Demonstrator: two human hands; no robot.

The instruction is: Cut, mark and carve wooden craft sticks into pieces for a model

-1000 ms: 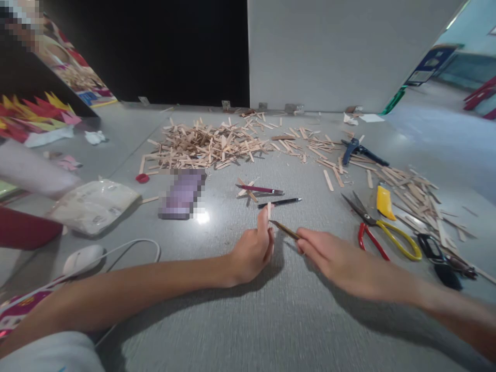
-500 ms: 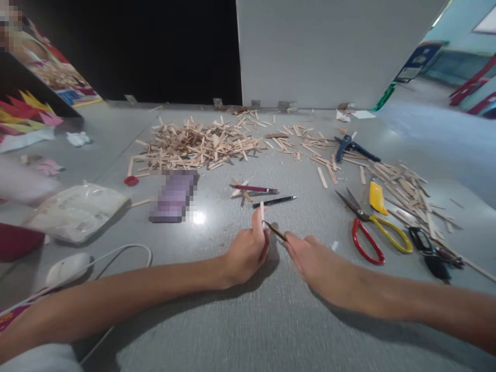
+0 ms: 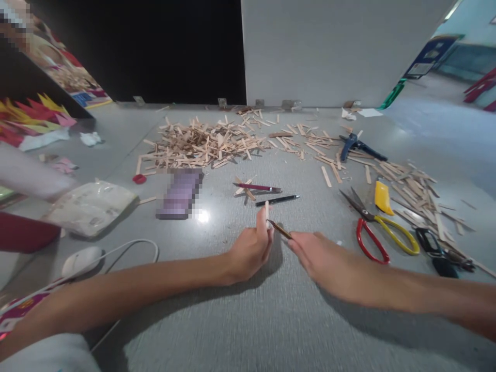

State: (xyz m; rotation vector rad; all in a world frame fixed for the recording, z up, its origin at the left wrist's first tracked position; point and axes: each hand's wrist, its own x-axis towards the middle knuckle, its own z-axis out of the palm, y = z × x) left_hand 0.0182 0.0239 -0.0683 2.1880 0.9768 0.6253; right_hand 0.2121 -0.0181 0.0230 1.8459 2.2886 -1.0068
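"Your left hand (image 3: 251, 253) was closed around the lower part of a flat wooden craft stick (image 3: 267, 208), which stood roughly upright above the grey table (image 3: 217, 325), its top end showing, just nearer you than a black pen (image 3: 278, 200)."

"And your right hand (image 3: 325, 261)?"

"You had its fingers pinched on a slim, pointed tool (image 3: 280, 229) (perhaps tweezers; too small to tell), its tip touching the stick or just beside it."

"How would your stick have handled?"

"Probably light, dry and stiff, thin enough to split if you pressed hard sideways. Your surest hold seemed low down, between thumb and fingers, clear of that point."
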